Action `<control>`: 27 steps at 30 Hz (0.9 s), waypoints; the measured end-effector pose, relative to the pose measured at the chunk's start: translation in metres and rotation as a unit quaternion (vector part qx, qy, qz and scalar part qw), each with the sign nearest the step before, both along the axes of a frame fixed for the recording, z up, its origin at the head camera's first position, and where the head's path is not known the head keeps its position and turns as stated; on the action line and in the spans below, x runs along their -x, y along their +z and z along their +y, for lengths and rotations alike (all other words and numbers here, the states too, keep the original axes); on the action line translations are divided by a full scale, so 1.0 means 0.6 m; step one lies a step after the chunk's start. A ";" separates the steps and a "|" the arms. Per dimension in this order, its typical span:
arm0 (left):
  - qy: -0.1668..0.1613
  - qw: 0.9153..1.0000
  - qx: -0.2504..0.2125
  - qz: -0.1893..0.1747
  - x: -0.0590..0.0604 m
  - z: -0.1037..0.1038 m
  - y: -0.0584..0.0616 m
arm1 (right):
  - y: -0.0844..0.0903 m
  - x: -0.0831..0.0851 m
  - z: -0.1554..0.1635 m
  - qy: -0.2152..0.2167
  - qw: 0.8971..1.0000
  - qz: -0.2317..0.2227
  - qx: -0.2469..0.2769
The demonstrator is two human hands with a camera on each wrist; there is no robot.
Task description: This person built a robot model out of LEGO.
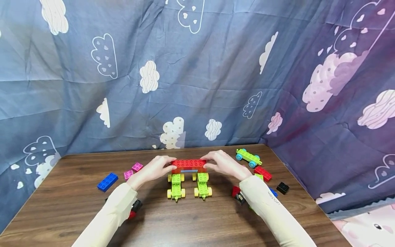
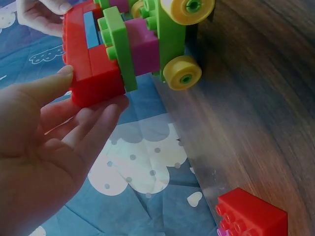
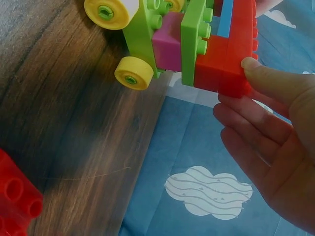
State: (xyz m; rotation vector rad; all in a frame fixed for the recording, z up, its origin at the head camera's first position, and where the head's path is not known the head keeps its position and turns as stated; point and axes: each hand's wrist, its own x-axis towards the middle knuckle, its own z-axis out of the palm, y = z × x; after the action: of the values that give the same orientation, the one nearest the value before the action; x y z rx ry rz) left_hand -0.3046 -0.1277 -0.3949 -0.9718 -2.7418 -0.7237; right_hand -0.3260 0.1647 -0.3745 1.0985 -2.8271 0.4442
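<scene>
My left hand (image 1: pixel 158 168) grips the left end of a stack of red bricks (image 1: pixel 189 164), thumb on the near side and fingers behind. At the opposite end my right hand (image 1: pixel 224 165) holds the same stack between thumb and fingers. A thin blue piece (image 1: pixel 189 171) shows between the lower red bricks. The stack bridges two green wheeled bases (image 1: pixel 176 188) with yellow wheels (image 2: pixel 182 73), which stand side by side on the table. In the left wrist view, a purple brick (image 2: pixel 142 46) and a green plate (image 2: pixel 119 49) sit between base and red bricks.
On the left of the wooden table (image 1: pixel 77 206) lie a blue brick (image 1: pixel 107 181) and two pink bricks (image 1: pixel 137 167). To the right are a green base with blue wheels (image 1: pixel 248 157), a red brick (image 1: pixel 263 173) and a black brick (image 1: pixel 283 187). Sleeves partly cover other pieces.
</scene>
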 end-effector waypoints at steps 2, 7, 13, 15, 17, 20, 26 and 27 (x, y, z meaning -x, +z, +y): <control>-0.004 1.000 0.000 -0.004 0.001 -0.001 -0.001 | 0.000 -0.002 0.000 -0.007 1.000 -0.002 0.007; 0.014 0.999 -0.045 -0.025 0.002 -0.005 -0.003 | -0.001 -0.002 -0.002 -0.011 1.000 -0.017 0.021; 0.026 0.995 -0.083 -0.056 0.002 -0.008 0.001 | -0.001 0.001 -0.002 -0.008 0.999 -0.032 0.034; 0.021 0.995 -0.077 -0.060 0.003 -0.009 0.002 | -0.002 0.002 -0.001 -0.008 0.999 -0.035 0.039; 0.017 0.995 -0.071 -0.063 0.004 -0.011 0.003 | -0.004 0.002 -0.001 -0.009 0.999 -0.033 0.040; 0.015 0.995 -0.066 -0.068 0.006 -0.013 0.003 | -0.006 0.003 0.000 -0.008 0.999 -0.024 0.042; 0.019 0.995 -0.067 -0.070 0.008 -0.016 -0.001 | -0.010 0.005 0.000 -0.003 0.999 -0.012 0.043; 0.018 0.995 -0.068 -0.068 0.007 -0.016 -0.001 | -0.010 0.005 0.000 -0.003 0.999 -0.012 0.043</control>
State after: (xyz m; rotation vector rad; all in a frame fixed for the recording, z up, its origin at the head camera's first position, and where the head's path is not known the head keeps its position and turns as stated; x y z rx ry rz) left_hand -0.3091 -0.1375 -0.3957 -0.8733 -2.7723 -0.9901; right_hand -0.3293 0.1648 -0.3802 1.0767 -2.8004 0.5766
